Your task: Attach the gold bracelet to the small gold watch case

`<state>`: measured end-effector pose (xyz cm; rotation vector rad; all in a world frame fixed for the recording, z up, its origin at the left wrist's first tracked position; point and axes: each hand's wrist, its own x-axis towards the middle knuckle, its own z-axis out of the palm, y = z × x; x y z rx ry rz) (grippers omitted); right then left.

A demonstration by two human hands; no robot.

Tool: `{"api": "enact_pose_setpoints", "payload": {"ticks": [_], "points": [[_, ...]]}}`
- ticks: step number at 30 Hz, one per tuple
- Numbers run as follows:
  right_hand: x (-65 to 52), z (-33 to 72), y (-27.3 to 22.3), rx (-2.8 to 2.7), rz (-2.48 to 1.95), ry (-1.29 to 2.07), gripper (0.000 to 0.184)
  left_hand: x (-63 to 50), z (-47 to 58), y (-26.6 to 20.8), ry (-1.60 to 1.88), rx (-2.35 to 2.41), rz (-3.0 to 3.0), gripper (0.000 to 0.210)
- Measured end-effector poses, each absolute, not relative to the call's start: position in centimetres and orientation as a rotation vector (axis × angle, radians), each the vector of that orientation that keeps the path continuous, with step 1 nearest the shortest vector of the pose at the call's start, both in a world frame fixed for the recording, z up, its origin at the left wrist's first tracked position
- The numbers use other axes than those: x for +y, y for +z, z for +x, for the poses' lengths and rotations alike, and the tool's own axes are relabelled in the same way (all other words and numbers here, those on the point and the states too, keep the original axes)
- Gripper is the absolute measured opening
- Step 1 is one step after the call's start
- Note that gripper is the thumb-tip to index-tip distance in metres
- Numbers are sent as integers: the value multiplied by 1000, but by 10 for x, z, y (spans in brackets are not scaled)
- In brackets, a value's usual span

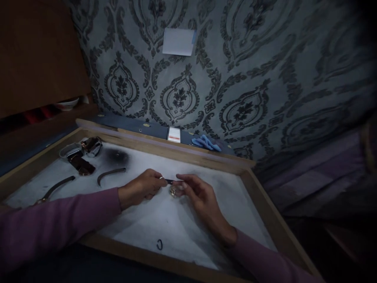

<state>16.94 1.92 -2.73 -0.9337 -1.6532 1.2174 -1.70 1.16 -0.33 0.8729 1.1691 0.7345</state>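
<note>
The left hand (pixel 145 188) is positioned over the middle of the shallow wooden tray (pixel 266 208), its thumb and index finger pinched on one end of a slim dark strip (pixel 169 181). The opposite end of the strip extends toward the right hand (pixel 203 196), whose index finger is extended and whose thumb is set below it, leaving a narrow gap; whether these fingers grip the strip or only steady it cannot be told. A round gold-toned watch part (pixel 173 191) is located directly below the strip, at the right fingertips; its exact contact with them is unclear. Both forearms are covered by purple sleeves (pixel 85 208) and cross the tray from the near side. On the white tray floor (pixel 235 212), to the left of the hands, lies a curved dark strap (pixel 110 172); a second strap (pixel 59 186), with a gold-toned fitting at its lower end, lies farther left. Behind these, a brown-strapped watch (pixel 79 162) rests beside a clear container (pixel 63 152), near a dark smudge (pixel 114 158). A black C-shaped piece (pixel 158 244) lies near the front rim. Beyond the back rim are a small white box (pixel 174 135) with a red line and a crumpled blue cloth (pixel 206 142).
</note>
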Motion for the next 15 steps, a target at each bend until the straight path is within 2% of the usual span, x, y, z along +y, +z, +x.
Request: {"api": "enact_pose_setpoints", "payload": {"ticks": [3,6,15], "points": [[28,181,-23,-1706,-990,1059,23,15,-23,-3,761,1183,857,27],[33,190,-17,-2004,-1070,855,14,19,-29,-4,775,1194,847,29],[34,185,-18,-2575,-985,702,25,21,-35,-1,794,1204,851,22]]}}
